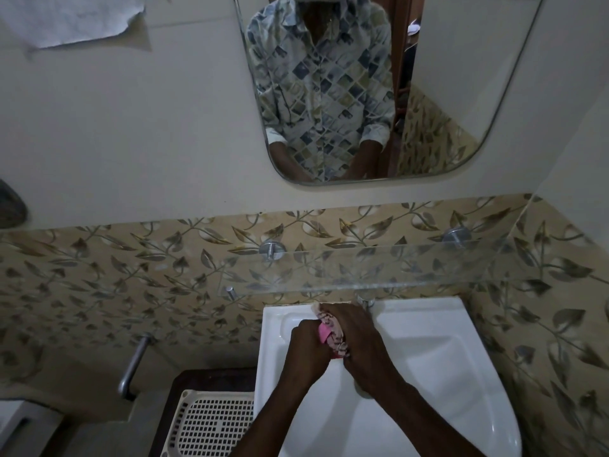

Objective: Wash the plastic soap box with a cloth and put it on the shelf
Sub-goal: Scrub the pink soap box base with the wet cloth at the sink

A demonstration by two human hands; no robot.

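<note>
Over the far left of the sink [428,308], the left hand [308,341] grips the pink soap box [324,333] while the right hand [357,338] clutches the cloth [333,326] pressed around it. The glass shelf [395,268] lies just beyond, above both hands; the left hand, already holding the box, seems best placed.

Holding the pink soap box [323,332] in the left hand [306,339], gripping the patterned cloth [336,343] against it with the right hand [357,336], over the sink [428,308] at lower centre of the frame.
</note>
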